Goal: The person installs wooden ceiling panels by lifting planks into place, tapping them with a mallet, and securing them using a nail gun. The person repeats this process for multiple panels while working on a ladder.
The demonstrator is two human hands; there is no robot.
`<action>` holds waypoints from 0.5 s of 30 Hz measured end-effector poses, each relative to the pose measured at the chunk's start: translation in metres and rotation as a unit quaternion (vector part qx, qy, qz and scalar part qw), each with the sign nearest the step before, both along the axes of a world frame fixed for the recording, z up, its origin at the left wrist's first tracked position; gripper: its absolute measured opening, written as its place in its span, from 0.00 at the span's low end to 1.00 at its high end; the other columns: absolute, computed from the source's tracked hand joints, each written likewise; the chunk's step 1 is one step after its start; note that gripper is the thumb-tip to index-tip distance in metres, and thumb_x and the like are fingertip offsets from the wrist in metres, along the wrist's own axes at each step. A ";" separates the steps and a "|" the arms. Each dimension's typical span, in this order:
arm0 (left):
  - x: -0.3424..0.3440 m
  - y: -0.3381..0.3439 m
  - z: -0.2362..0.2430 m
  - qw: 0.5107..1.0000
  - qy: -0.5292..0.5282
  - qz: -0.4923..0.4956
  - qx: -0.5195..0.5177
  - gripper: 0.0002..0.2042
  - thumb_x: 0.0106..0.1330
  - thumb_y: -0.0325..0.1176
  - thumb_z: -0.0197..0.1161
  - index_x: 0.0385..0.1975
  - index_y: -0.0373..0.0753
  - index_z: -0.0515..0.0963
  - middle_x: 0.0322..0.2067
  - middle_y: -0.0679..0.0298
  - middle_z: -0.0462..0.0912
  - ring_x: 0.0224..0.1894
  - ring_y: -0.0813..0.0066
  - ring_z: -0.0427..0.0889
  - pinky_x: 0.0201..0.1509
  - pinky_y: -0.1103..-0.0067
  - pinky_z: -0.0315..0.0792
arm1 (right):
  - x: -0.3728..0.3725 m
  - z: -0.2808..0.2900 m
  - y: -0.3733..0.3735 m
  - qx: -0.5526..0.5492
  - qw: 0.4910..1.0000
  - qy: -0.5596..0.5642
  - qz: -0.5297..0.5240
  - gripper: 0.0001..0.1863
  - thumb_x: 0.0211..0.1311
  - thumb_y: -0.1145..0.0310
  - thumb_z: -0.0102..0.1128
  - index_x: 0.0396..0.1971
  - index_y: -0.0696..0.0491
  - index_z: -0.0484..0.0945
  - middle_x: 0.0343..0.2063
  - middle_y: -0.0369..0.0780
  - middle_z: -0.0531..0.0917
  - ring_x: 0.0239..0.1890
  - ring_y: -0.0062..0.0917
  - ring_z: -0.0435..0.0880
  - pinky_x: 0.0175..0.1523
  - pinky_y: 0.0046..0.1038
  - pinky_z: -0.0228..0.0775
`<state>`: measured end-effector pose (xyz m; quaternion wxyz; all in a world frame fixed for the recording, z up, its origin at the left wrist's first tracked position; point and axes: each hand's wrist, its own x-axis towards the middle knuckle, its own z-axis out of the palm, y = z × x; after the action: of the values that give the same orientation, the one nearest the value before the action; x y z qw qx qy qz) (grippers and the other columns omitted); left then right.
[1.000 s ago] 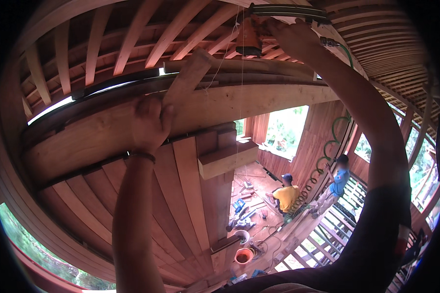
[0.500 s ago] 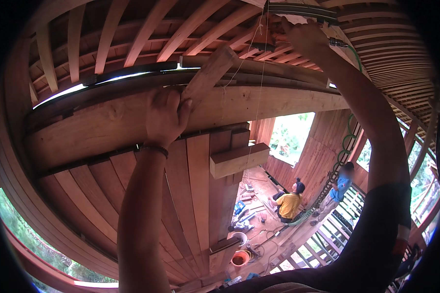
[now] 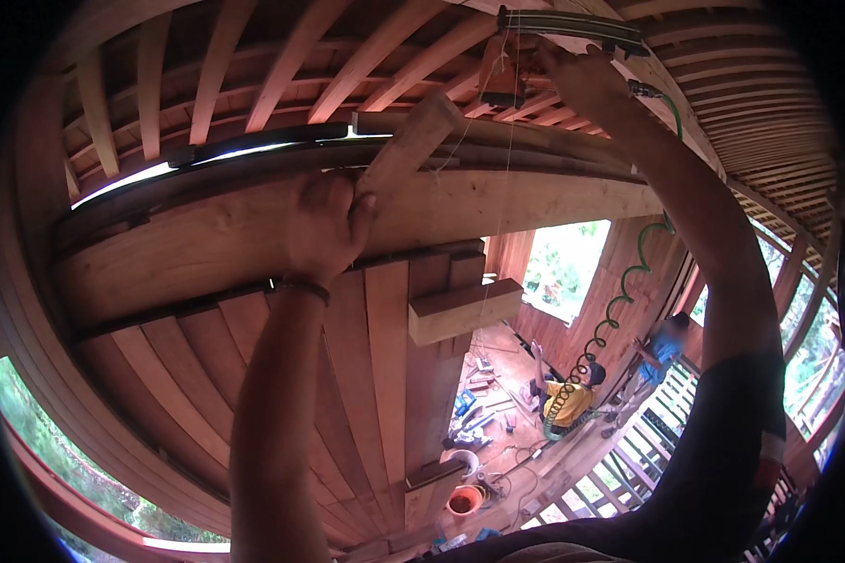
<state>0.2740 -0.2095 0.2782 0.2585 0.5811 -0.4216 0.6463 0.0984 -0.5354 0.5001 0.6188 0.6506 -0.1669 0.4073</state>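
Observation:
My left hand [image 3: 329, 225] is closed around the lower end of a short wooden board [image 3: 411, 143], which tilts up to the right in front of a long timber beam [image 3: 225, 225]. My right hand [image 3: 587, 83], raised at the upper right, grips an air nailer [image 3: 573, 30] with a dark rail and an orange-red body. The fingers partly vanish behind the tool. A green coiled air hose [image 3: 615, 314] joins it near my wrist. Thin string [image 3: 509, 169] hangs beside the nailer, apart from the short board.
Rafters [image 3: 286, 66] slope overhead. Below the beam runs a plank wall [image 3: 347, 375], with a wooden block [image 3: 465, 311] jutting out. Far below, a person in yellow [image 3: 568, 399] sits on the floor and another in blue [image 3: 664, 352] is nearby. An orange bucket [image 3: 463, 500] stands there.
The nailer and my right hand have come slightly lower in view. The coiled hose has swung left and hangs in front of the person in yellow. My left hand keeps its grip on the board.

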 end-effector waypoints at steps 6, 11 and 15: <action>-0.004 0.000 0.000 0.999 0.024 -0.046 -0.002 0.12 0.68 0.40 0.62 0.33 0.36 0.75 0.35 0.48 0.81 0.45 0.45 0.80 0.61 0.56 0.71 | 0.011 0.004 0.019 -0.035 0.997 0.052 0.041 0.31 0.63 0.70 0.57 0.67 0.54 0.64 0.39 0.44 0.88 0.38 0.34 0.90 0.48 0.39 0.81; -0.001 -0.001 -0.002 1.000 0.018 -0.021 -0.007 0.11 0.67 0.39 0.63 0.32 0.37 0.74 0.31 0.52 0.81 0.41 0.50 0.81 0.62 0.58 0.69 | 0.009 0.010 0.023 0.019 0.995 0.031 0.093 0.22 0.65 0.70 0.55 0.59 0.51 0.68 0.39 0.44 0.89 0.37 0.35 0.91 0.50 0.41 0.81; 0.000 -0.001 -0.001 0.999 0.026 -0.034 -0.002 0.11 0.67 0.39 0.63 0.31 0.38 0.73 0.28 0.54 0.80 0.37 0.52 0.81 0.63 0.58 0.68 | 0.003 0.008 0.021 -0.006 0.997 0.004 0.078 0.20 0.65 0.70 0.56 0.57 0.49 0.70 0.39 0.43 0.90 0.37 0.34 0.92 0.50 0.43 0.82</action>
<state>0.2737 -0.2104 0.2776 0.2926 0.5823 -0.4333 0.6226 0.1016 -0.5142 0.5078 0.5897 0.6594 -0.1111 0.4528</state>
